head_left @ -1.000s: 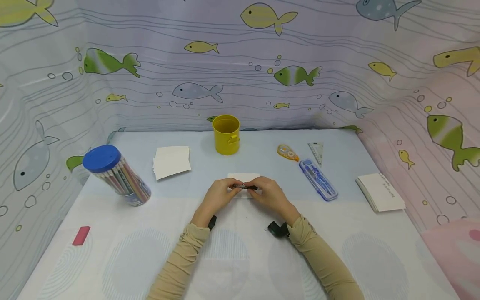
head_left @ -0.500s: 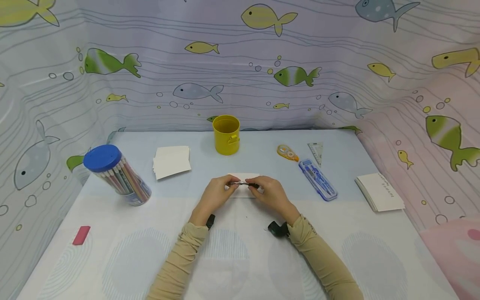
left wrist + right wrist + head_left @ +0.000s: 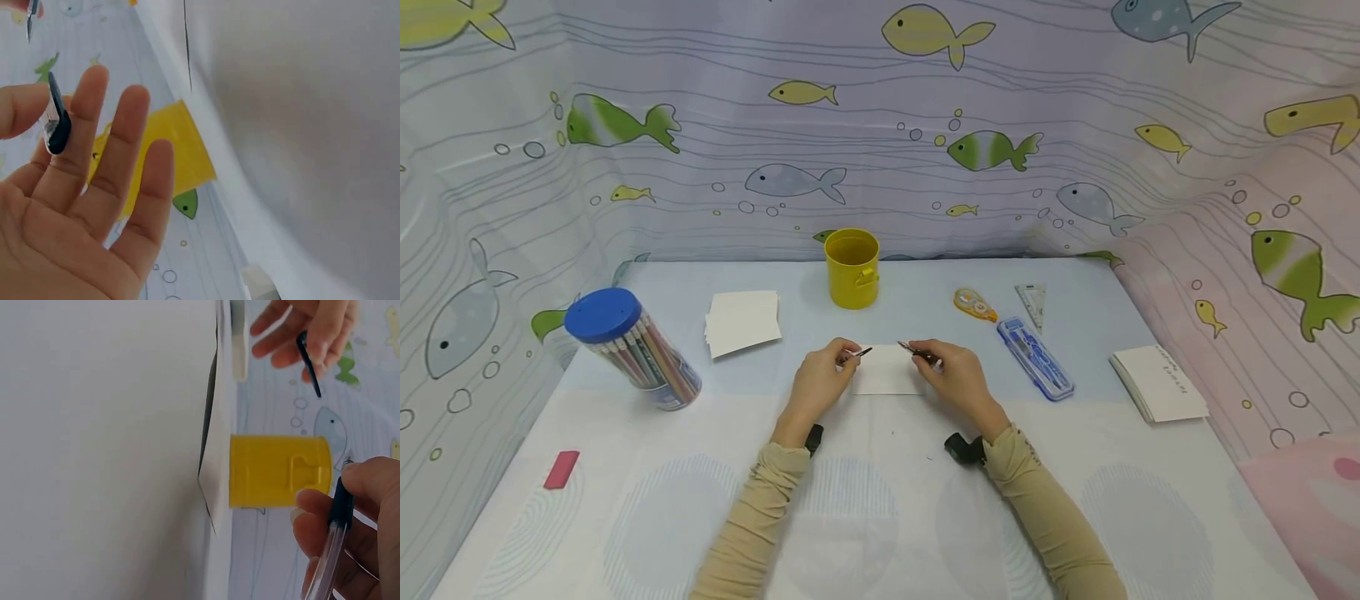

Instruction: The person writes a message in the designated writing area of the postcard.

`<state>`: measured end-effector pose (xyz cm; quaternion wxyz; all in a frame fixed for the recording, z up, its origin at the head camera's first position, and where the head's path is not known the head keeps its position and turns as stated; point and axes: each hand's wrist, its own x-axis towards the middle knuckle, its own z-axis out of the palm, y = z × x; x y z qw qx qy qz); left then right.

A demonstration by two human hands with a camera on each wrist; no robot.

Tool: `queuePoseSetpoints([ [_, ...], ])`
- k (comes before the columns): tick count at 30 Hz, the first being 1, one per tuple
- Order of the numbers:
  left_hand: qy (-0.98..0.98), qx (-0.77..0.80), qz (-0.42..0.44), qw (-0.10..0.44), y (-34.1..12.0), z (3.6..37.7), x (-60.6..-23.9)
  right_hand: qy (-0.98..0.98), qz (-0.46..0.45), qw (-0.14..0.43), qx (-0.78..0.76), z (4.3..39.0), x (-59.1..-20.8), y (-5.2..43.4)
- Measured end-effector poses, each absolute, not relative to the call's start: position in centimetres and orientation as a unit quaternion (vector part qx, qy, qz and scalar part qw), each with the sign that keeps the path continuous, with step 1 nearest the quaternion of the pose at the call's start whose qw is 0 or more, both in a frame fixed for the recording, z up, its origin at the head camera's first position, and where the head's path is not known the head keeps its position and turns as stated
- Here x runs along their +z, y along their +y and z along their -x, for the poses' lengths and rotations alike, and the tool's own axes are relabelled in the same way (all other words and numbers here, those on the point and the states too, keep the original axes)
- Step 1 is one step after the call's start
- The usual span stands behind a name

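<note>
Head view: pale tablecloth [image 3: 880, 517]; fish-print curtain [image 3: 880, 125] behind.

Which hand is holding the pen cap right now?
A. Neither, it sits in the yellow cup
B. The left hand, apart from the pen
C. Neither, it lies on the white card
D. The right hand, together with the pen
B: the left hand pinches the dark pen cap, while the right hand holds the uncapped pen, a clear gap between them above the white card.

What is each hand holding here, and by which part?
The left hand pinches the pen cap at its base; the right hand grips the uncapped pen by its barrel.
</note>
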<state>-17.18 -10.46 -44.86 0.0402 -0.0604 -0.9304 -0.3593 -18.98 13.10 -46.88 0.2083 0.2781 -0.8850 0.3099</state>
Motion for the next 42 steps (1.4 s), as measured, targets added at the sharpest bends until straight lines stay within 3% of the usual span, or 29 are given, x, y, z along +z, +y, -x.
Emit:
queuePoseSetpoints([
  [20,-0.937,-0.334,-0.063,0.085,-13.2,17.8,-45.0,-0.885,-0.165,0.210,0.380,20.4,-47.6,15.9],
  [32,-0.948,-0.284,-0.122,0.073,-13.9,17.4,-45.0,-0.827,0.008,0.048,0.561,20.1,-47.9,16.5],
  [42,-0.954,-0.263,-0.144,-0.003,-14.7,17.1,-44.9,-0.807,0.048,0.018,0.588,20.2,-47.9,16.6],
])
